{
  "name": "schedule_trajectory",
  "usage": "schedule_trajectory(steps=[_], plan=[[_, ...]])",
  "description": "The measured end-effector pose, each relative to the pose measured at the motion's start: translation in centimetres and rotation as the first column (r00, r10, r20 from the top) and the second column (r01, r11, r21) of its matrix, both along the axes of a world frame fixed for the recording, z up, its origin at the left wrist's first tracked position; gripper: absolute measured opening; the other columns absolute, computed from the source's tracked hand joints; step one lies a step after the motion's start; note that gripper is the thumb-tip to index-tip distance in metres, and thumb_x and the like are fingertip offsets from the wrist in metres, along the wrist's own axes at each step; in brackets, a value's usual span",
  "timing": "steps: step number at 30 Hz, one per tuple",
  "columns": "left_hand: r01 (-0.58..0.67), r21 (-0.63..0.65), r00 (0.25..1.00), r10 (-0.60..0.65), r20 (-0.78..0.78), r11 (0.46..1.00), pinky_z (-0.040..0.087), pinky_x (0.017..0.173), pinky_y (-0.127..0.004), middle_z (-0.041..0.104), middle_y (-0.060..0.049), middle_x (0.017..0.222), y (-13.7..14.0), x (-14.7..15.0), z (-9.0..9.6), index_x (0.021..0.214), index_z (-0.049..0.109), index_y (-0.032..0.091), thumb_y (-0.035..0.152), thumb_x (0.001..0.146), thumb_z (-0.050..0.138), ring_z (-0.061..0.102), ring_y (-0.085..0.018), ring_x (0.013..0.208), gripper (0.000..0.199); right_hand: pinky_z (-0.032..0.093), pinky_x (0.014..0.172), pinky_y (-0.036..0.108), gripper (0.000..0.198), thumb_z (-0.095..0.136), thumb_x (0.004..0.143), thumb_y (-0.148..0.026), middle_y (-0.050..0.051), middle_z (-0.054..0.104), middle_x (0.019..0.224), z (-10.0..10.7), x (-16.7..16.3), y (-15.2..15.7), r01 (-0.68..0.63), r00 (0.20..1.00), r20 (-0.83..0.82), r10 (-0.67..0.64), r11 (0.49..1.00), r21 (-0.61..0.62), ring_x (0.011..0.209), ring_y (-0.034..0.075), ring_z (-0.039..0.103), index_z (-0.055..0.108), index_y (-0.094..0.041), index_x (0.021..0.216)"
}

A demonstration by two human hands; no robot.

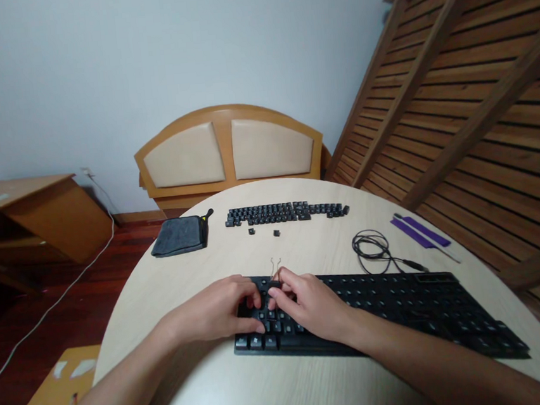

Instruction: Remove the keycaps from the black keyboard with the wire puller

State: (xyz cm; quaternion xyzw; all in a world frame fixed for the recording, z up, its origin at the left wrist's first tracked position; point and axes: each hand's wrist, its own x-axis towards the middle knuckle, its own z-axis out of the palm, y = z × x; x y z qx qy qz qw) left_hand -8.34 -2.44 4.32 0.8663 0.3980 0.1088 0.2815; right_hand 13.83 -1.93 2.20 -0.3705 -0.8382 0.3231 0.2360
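The black keyboard (394,305) lies across the near part of the table, many key positions on its left half lacking caps. At its left end rests my left hand (223,309), thumb and forefinger apart on the keys. My right hand (308,300) is closed over the same area, pinching a wire keycap puller (276,265) whose two thin prongs point away from me. A small black piece at its fingertips could be a keycap or part of the puller; I cannot tell. Beyond the keyboard stand rows of loose black keycaps (271,213), with two single keycaps (277,233) nearer me.
A dark grey zip pouch (180,235) lies at the table's left. On the right are the coiled black cable (372,243) and a purple cloth-like strip (413,232) with a thin rod beside it. A wooden headboard (226,146) stands behind the round table (197,394).
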Motion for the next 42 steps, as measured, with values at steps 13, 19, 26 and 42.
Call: schedule_trajectory(steps=[13,19,26,42], plan=[[-0.014,0.057,0.999,0.016,-0.032,0.998,0.039,0.064,-0.028,0.065,-0.003,0.078,0.0,0.4,-0.3,0.086,0.065,0.018,0.041,0.082,0.069,0.057,-0.018,0.072,0.024,0.049,0.064,0.031,0.027,0.042,0.099,-0.030,0.010,0.073,0.086,-0.6,-0.2,-0.4,-0.175,0.951,0.306,0.036,0.881,0.440,0.073,0.022,0.069,0.065,-0.016,0.096],[-0.054,0.092,0.998,0.056,-0.015,0.994,0.039,0.063,-0.028,0.066,-0.003,0.078,-0.1,1.0,-0.5,0.088,0.066,0.018,0.041,0.081,0.069,0.057,-0.018,0.071,0.024,0.047,0.059,0.026,0.019,0.046,0.097,-0.031,0.005,0.073,0.076,-0.5,0.0,-0.1,0.061,0.988,0.129,-0.084,0.982,0.178,0.070,0.019,0.070,0.059,-0.020,0.088],[-0.109,0.088,0.994,0.109,0.005,0.990,0.039,0.061,-0.027,0.065,-0.002,0.075,-0.2,1.8,-0.9,0.087,0.067,0.018,0.043,0.081,0.070,0.057,-0.017,0.067,0.026,0.050,0.062,0.026,0.022,0.042,0.099,-0.035,0.005,0.075,0.078,-1.1,0.0,0.3,0.110,0.991,-0.070,-0.116,0.990,-0.088,0.073,0.019,0.073,0.046,-0.022,0.082],[-0.250,-0.124,0.902,0.278,0.330,0.960,0.044,0.067,-0.028,0.069,-0.003,0.087,0.3,2.7,-2.7,0.097,0.065,0.016,0.032,0.087,0.064,0.059,-0.017,0.075,0.018,0.057,0.069,0.031,0.032,0.049,0.094,-0.050,0.005,0.074,0.078,-2.4,0.1,1.5,0.183,0.881,-0.380,-0.280,0.945,-0.273,0.077,0.020,0.073,0.047,-0.022,0.079]])
